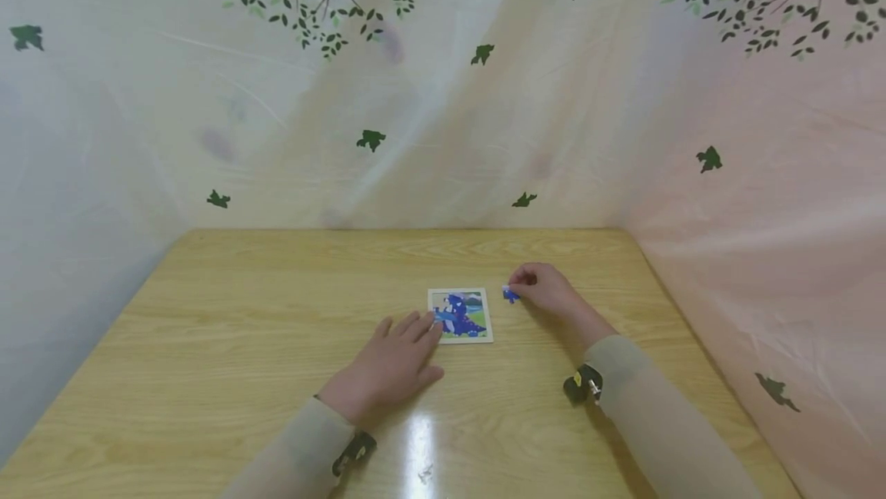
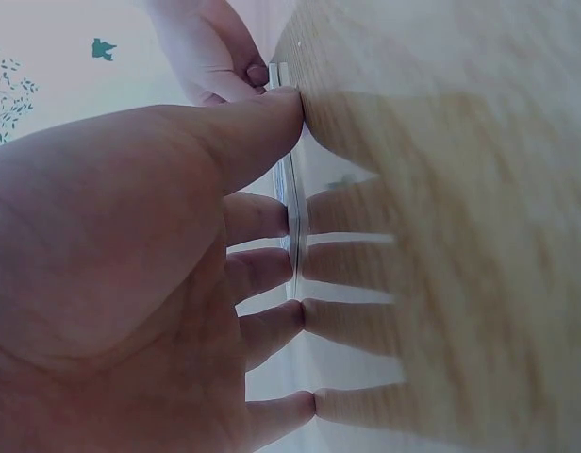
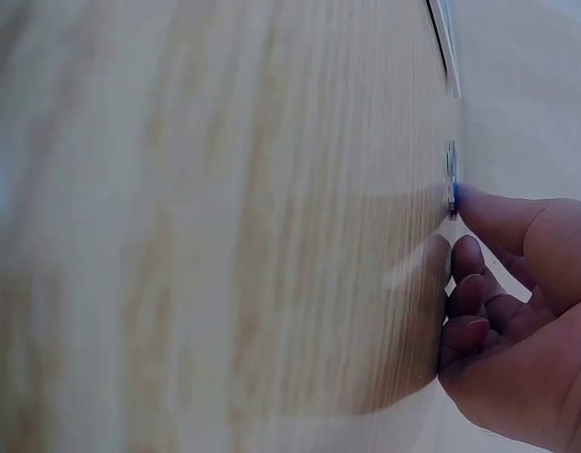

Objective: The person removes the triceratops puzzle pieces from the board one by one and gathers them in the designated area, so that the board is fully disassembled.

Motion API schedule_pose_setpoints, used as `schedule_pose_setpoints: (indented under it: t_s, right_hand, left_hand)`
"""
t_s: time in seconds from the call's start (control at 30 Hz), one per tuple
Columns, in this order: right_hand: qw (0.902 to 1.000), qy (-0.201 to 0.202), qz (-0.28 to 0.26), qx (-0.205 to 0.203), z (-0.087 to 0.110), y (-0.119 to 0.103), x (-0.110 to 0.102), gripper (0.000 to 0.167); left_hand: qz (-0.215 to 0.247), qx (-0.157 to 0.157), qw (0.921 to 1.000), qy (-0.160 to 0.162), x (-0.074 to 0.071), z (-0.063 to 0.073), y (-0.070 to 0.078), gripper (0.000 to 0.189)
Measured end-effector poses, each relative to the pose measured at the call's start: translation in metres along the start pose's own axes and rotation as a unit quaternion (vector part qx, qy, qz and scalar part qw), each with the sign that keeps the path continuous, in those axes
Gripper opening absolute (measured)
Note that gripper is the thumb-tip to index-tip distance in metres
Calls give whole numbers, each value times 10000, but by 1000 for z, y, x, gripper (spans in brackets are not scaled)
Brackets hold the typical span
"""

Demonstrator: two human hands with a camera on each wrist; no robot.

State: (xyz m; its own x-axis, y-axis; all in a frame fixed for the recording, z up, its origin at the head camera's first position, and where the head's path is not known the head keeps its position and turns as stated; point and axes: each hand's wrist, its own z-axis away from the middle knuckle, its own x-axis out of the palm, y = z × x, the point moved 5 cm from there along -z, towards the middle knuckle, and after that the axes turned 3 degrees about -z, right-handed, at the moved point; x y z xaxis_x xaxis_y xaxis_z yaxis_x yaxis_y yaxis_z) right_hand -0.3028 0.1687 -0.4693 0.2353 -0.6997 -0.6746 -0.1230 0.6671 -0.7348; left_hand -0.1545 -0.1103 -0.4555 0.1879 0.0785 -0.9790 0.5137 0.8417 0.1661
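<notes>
"Just beside the white-framed puzzle (image 1: 479, 340), what does the right hand's (image 1: 548, 291) grip have?"

"It pinches a blue piece (image 1: 510, 297) near the counter (image 1: 277, 307): probably the picking-up step, so the next move calls for a careful lift. The piece looks thin and pale-edged."

"The left hand (image 1: 391, 362)?"

"Fingers extended, grasping nothing, at the puzzle's left edge."

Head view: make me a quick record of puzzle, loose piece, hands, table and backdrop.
Jigsaw puzzle: blue dinosaur-like picture, white frame, lying flat
Loose piece: mostly blue, right of the puzzle, apart from it
Left hand: fingers at the frame's left edge
Right hand: pinching the loose piece
Table: wood-grain, glossy
Backdrop: pale, green leaves and branches
</notes>
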Motion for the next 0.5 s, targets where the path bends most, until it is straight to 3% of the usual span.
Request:
schedule_pose_setpoints:
  t_s: [0.33, 0.5]
  right_hand:
    - [9999, 55, -17, 117, -1, -3, -1, 14]
    - [9995, 304, -82, -19, 2, -20, -1, 16]
  left_hand:
    - [14, 1, 10000, -16, 2, -1, -2, 75]
    - [-7, -12, 10000, -15, 3, -2, -3, 75]
